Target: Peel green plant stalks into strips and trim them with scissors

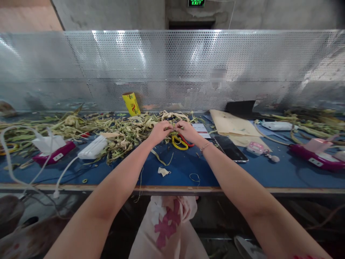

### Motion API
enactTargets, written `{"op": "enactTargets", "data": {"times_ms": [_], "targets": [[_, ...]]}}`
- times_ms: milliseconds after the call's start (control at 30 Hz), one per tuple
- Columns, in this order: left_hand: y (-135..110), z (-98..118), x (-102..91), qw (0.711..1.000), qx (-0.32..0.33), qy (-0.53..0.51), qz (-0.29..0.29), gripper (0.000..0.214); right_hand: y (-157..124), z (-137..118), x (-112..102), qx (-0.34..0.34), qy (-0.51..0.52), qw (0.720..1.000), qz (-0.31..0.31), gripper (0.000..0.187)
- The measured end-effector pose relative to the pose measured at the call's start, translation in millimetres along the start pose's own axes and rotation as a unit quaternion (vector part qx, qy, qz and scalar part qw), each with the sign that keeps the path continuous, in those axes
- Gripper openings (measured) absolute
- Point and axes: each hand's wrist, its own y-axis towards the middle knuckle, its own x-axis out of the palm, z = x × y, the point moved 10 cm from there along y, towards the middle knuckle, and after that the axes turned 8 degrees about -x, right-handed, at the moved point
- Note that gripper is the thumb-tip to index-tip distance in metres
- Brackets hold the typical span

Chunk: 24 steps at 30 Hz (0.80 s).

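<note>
My left hand (161, 131) and my right hand (187, 131) meet over the middle of the blue table, fingertips pinched together. What lies between the fingers is too small and hidden to make out. Just beneath my right hand rest a yellow loop (180, 143) and a red one, which look like scissors handles. A heap of dried, pale green plant strips (126, 133) spreads to the left and behind my hands. Nearer to me on the table (183, 172) lie a thin curled strip (163, 160) and a cream-coloured scrap (163, 171).
A perforated metal screen (172, 68) stands behind the table. Left are a white charger block (93, 147), cables and a purple power strip (54, 153). Right are a phone (231, 148), brown paper (234, 124), a pink case (255, 148) and another purple strip (315, 156).
</note>
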Motion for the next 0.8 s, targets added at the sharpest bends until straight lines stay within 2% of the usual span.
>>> {"op": "enactTargets", "data": {"times_ms": [233,333,500,667,800], "targets": [[-1,3,-0.5,1.0,0.001,0.025,0.014,0.009,-2,-2,-2,0.03,-0.016,0.999,-0.015,0.008],[-4,7,-0.5,0.999,0.005,0.031,0.019,0.008,-2,-3,-4,0.041,-0.022,0.999,-0.003,0.008],[-6,15,1.9,0.999,0.018,0.032,0.018,0.011,0,-9,-7,0.026,-0.015,0.999,0.012,0.02],[-5,5,0.0,0.998,-0.037,-0.035,0.031,0.008,-1,-2,-9,0.065,0.046,0.996,0.042,0.018],[-4,3,-2.1,0.997,-0.052,-0.04,0.036,0.01,-3,-1,-11,0.074,0.021,0.996,0.052,0.02]]}}
